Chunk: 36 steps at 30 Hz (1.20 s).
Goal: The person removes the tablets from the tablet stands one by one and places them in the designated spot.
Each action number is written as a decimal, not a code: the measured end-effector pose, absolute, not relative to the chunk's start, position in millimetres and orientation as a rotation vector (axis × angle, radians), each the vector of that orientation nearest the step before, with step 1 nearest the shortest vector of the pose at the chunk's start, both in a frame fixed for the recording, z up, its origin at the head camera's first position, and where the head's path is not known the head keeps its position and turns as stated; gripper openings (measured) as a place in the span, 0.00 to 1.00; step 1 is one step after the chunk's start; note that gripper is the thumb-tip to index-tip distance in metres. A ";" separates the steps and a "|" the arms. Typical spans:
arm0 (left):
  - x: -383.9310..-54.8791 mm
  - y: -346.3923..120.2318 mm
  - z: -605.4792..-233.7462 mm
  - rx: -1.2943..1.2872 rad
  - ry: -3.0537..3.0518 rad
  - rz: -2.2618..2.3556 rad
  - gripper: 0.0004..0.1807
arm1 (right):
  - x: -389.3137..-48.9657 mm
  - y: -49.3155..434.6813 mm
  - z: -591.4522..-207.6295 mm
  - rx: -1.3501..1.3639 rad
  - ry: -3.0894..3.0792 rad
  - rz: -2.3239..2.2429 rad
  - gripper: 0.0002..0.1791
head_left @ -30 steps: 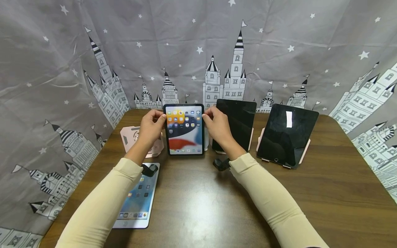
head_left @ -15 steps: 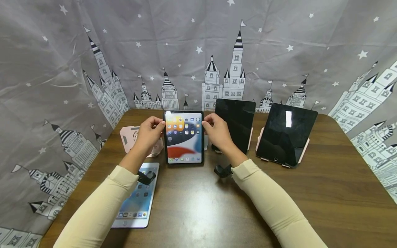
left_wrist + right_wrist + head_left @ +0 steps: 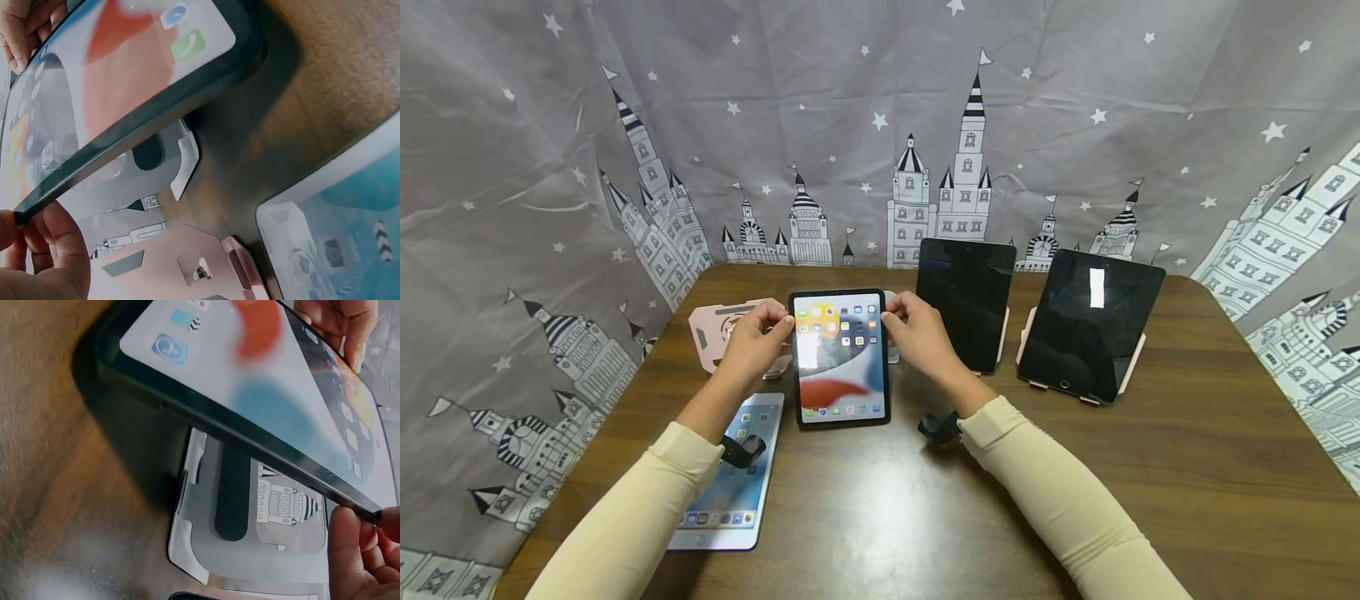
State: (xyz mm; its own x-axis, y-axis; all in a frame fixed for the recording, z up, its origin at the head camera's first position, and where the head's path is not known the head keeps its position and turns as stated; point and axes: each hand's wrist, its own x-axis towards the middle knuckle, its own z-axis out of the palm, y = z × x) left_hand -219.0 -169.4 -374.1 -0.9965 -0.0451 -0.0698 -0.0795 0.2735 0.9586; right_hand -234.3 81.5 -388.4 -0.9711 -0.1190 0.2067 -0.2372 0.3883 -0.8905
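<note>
A tablet with a black frame and a lit screen of app icons leans back in front of me, held by both hands. My left hand pinches its left edge near the top between thumb and fingers. On the opposite edge, my right hand grips it the same way. Behind the tablet stands a silver tablet stand, mostly hidden in the head view; both wrist views show its dark pad and small front lips. The tablet's lower edge is in front of this stand, close over the wooden table.
At the left stands a pink tablet stand, partly behind my left hand. A white tablet lies face up under my left forearm. Two dark-screened tablets, one black tablet and another black tablet, lean on pink stands at the right. A castle-print curtain hangs behind.
Both hands have brought the lit tablet down and toward me, away from the silver stand, and it now leans back more. The other tablets have stayed put.
</note>
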 end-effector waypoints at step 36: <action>-186.1 -196.0 -390.7 -0.165 2.444 1.619 0.11 | -199.6 62.3 -404.2 0.241 -2.655 1.880 0.03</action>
State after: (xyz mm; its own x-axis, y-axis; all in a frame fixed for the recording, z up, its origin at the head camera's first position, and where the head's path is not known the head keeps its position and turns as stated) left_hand -186.1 -196.0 -390.7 -0.9727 0.0202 -0.2311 -0.2049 0.3921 0.8968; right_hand -199.6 62.3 -404.2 -0.9818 -0.1894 -0.0133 -0.0504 0.3271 -0.9436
